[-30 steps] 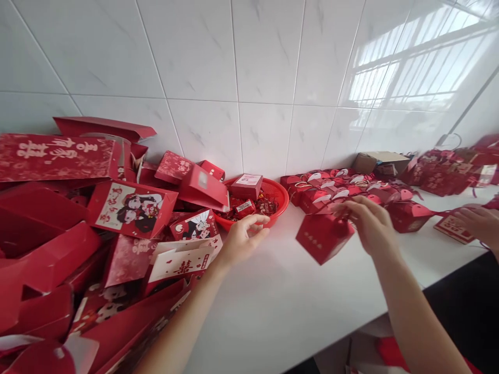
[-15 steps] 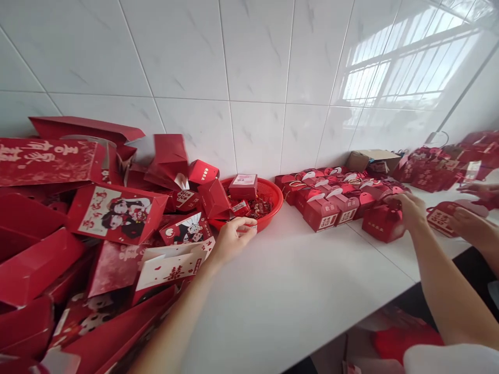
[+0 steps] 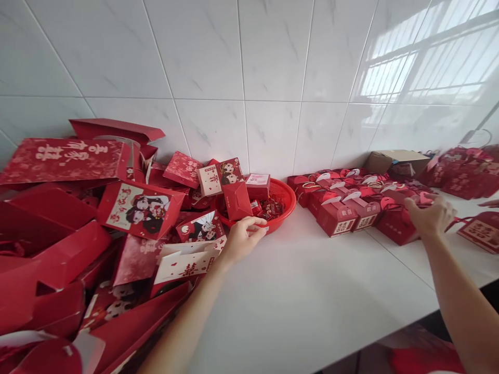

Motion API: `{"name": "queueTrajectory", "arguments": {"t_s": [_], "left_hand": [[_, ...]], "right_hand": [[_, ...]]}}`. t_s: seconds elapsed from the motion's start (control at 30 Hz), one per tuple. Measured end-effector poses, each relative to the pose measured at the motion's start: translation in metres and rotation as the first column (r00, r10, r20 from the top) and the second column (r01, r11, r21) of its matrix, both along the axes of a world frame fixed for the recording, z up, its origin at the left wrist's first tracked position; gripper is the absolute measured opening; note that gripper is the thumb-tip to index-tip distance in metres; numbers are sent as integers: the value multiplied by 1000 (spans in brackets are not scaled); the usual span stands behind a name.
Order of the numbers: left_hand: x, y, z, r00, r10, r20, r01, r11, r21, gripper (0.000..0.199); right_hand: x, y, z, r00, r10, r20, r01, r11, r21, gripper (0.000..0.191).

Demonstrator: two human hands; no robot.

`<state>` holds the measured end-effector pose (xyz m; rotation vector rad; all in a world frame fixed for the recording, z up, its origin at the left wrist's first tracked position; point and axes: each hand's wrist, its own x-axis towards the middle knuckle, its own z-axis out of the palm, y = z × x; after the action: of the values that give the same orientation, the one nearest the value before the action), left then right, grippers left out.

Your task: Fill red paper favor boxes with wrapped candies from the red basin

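My left hand [image 3: 244, 240] hovers at the front rim of the red plastic basket [image 3: 289, 205], its fingers loosely bent and apart, with nothing visible in them. Small red wrapped sweets [image 3: 273, 209] and a few boxes lie in the basket, including a plain red box [image 3: 237, 201] leaning at its left. At the right, my right hand [image 3: 431, 215] is at the top of a red gift box [image 3: 395, 224], thumb and fingers spread. This box stands at the end of the rows of closed red gift boxes [image 3: 335, 215]; its handle is partly hidden by my hand.
Open and folded red boxes [image 3: 140, 210] are heaped on the left of the white table [image 3: 296, 291]. Behind the rows, a cardboard box [image 3: 397, 158] stands near red bags [image 3: 463, 169]. Another person's hand [image 3: 489, 203] is above a red box [image 3: 481, 231] at the right edge.
The view has swung left. My right hand has spread its fingers at the gift box, which stands closer to the rows. Boxes beside the basket have shifted, and printed ones now show there.
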<state>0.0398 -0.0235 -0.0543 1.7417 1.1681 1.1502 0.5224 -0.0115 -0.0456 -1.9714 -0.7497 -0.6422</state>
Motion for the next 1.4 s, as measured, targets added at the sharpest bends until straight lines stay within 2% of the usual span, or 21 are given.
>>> {"name": "queueTrajectory", "arguments": {"t_s": [0.07, 0.13, 0.2, 0.27, 0.33, 0.37, 0.4, 0.43, 0.5, 0.6, 0.7, 0.8, 0.9, 1.0, 1.1, 1.17, 1.23, 1.3, 1.37, 1.4], "left_hand": [[0, 1, -2, 1000, 3, 2, -3, 1000, 5, 21], [0, 1, -3, 1000, 7, 5, -7, 1000, 11, 20], [-1, 1, -3, 1000, 14, 8, -14, 1000, 19, 20], [-2, 2, -4, 1000, 23, 12, -23, 999, 29, 19], [-3, 3, -4, 999, 30, 15, -31, 999, 38, 18], [-4, 3, -4, 999, 34, 17, -35, 999, 42, 17], [-4, 3, -4, 999, 36, 20, -37, 998, 44, 17], [-4, 3, -3, 999, 38, 22, -39, 998, 44, 16], [-4, 4, -3, 999, 32, 27, -33, 999, 41, 15], [-3, 3, -1, 1000, 12, 27, -13, 999, 32, 19], [-4, 2, 1, 999, 18, 30, -19, 1000, 24, 17], [-4, 0, 2, 999, 33, 42, -33, 999, 11, 12], [-4, 1, 2, 997, 42, 68, -42, 999, -11, 13], [-3, 2, 0, 990, 69, 121, -64, 997, -39, 16], [-3, 3, 0, 975, 96, 202, -80, 993, -88, 27], [-3, 3, 4, 963, 92, 255, -59, 989, -134, 35], [-4, 1, 9, 943, 70, 325, -6, 981, -195, 42], [-5, -1, 16, 899, 45, 435, 77, 963, -258, 49], [-6, -4, 21, 844, 8, 536, 171, 944, -283, 55], [-7, -6, 24, 829, -10, 559, 202, 937, -283, 58]], "right_hand": [[-22, 13, 13, 990, 124, -60, -119, 990, 81, 21], [-61, 26, 31, 936, 351, -16, -344, 926, 155, 17], [-116, 38, 47, 806, 591, 34, -586, 790, 180, 19], [-179, 48, 56, 600, 799, 21, -793, 592, 143, 23], [-243, 52, 60, 403, 915, -26, -914, 403, 50, 32], [-274, 52, 60, 329, 943, -46, -944, 329, -10, 39], [-302, 51, 60, 288, 956, -59, -956, 283, -71, 47], [-328, 50, 59, 283, 957, -63, -951, 271, -146, 59], [-370, 46, 58, 317, 946, -70, -908, 281, -312, 80], [-405, 45, 60, 357, 932, -71, -831, 281, -481, 88], [-402, 51, 67, 374, 919, -127, -817, 261, -514, 83], [-366, 59, 75, 351, 902, -253, -899, 248, -362, 81], [-313, 60, 77, 193, 877, -440, -976, 217, 5, 69], [-267, 49, 64, -55, 866, -498, -927, 142, 348, 55], [-244, 29, 35, -228, 869, -439, -840, 52, 540, 51], [-242, 12, 12, -266, 884, -384, -818, 4, 576, 60], [-246, -7, -11, -213, 932, -293, -848, -27, 530, 71], [-251, -27, -30, -61, 992, -113, -920, -11, 393, 77], [-256, -48, -48, 117, 979, 166, -977, 84, 194, 80], [-259, -58, -57, 165, 937, 307, -985, 140, 101, 80]]}}
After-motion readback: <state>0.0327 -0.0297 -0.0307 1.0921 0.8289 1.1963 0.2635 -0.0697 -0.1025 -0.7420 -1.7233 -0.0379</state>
